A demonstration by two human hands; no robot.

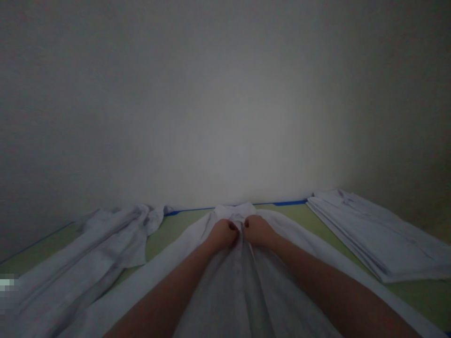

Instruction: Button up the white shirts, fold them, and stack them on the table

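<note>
2 arms (169,291) extended; left grip (224,233), right grip (260,230) curled.

Left: counter (176,230) lane narrowed between crumpled garment (95,258) and spread shirt (225,286) | Right: another lane ran between shirt and folded stack (373,237) | Far: wall (239,117) blocked onward reach | Centre: left hand (224,234) and right hand (258,229) left only a slit | Above: air was open

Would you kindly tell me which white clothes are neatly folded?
The stack at right, edges layered; the left pile lies rumpled, the middle shirt spread out.
</note>
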